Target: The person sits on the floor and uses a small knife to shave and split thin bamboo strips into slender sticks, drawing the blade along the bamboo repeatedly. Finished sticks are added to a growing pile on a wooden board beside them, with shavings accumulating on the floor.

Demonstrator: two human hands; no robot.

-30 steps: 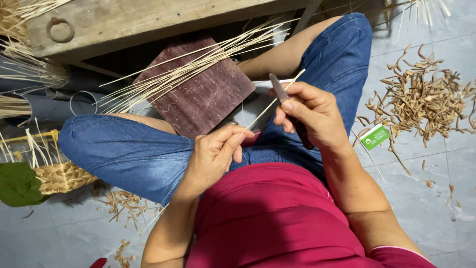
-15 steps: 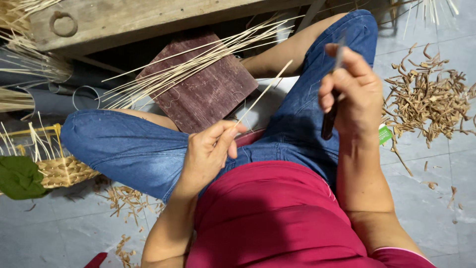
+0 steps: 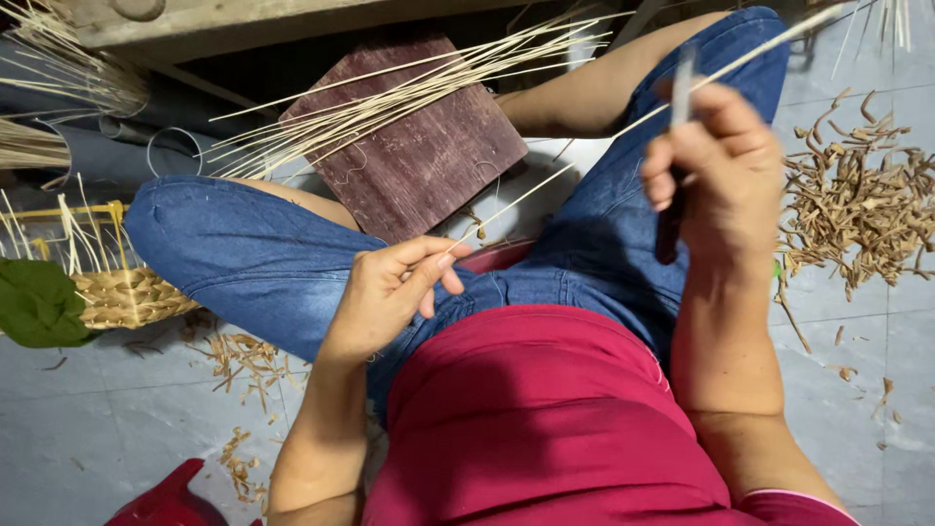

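My left hand [image 3: 394, 287] rests on my lap and pinches the near end of a long thin bamboo strip [image 3: 584, 161]. The strip runs up and to the right, past my right hand [image 3: 716, 170]. That hand is raised above my right knee and grips a knife with a dark handle [image 3: 670, 219] and a pale blade pointing up. The blade lies against the strip. I sit cross-legged in blue jeans [image 3: 253, 258] and a red shirt.
A bundle of thin strips [image 3: 390, 97] lies across a dark reddish board [image 3: 419, 156] in front of my knees. A pile of brown shavings [image 3: 857, 209] covers the tiled floor at right. At left are a half-woven basket [image 3: 122, 292], a green leaf [image 3: 39, 302] and grey pipes [image 3: 97, 151].
My right hand has travelled up and to the right with the knife, from beside my left hand to well along the strip. My left hand stayed on my lap holding the strip's end.
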